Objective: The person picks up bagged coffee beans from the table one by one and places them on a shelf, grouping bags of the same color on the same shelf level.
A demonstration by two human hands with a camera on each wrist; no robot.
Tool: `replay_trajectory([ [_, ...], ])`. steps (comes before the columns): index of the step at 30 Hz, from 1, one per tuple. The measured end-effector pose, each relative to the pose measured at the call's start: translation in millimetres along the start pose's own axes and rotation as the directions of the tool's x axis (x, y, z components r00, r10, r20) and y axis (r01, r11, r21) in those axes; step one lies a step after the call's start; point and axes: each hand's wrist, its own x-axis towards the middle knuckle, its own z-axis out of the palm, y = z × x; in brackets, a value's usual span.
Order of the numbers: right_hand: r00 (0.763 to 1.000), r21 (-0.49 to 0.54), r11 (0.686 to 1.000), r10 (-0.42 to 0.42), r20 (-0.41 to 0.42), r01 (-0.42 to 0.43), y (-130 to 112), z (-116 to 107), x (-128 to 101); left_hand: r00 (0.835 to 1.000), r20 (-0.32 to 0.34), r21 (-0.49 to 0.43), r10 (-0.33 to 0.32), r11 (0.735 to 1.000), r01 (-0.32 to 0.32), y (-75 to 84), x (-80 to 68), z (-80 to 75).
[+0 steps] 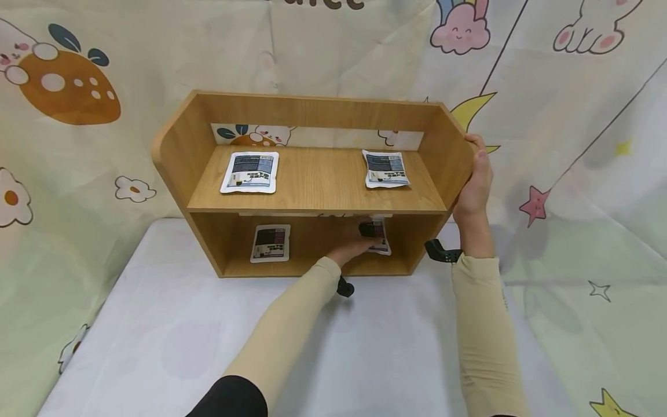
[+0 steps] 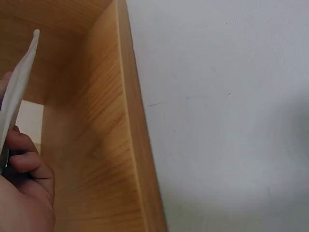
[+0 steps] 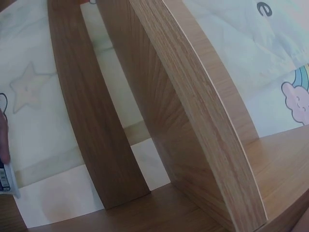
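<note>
Mid-placement: left hand pinching packet inside shelf lower bay; right hand gripping shelf's right side. Next: probably lay flat, release.

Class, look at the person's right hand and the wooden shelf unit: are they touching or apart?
Touching. The head view shows the right hand wrapped round the upper corner of the wooden shelf unit's right side panel.

Wooden shelf unit stands on the table, against the backdrop curtain. Upper shelf — one pouch at left, another at right. Lower compartment — left pouch, and a right pouch under the left hand. Right hand on the unit's right side panel.
</note>
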Motion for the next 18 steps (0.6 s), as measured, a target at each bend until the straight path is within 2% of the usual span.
replay_trajectory([
  [3,1.000,0.013,1.000,-0.001,-0.006,0.001,0,3,0,1.000,-0.011,0.041,0.016,0.999,-0.016,-2.3,0.1,-1.8],
  [6,1.000,0.008,1.000,0.001,-0.017,-0.001,-1,-2,-2,1.000,-0.019,0.066,0.005,0.998,-0.004,-6.4,0.0,7.4],
  [12,1.000,0.031,0.999,-0.023,-0.006,0.023,-1,-1,0,0.996,-0.050,0.048,-0.068,0.996,0.071,-13.9,5.9,15.5],
  [14,1.000,0.035,0.999,-0.028,-0.004,0.028,0,0,1,0.996,-0.054,0.047,-0.067,0.997,0.069,-16.7,8.7,17.2],
  [18,0.999,0.035,0.999,-0.037,0.002,0.037,2,2,0,0.997,-0.065,0.112,-0.045,0.992,0.053,-21.4,11.5,20.0],
])
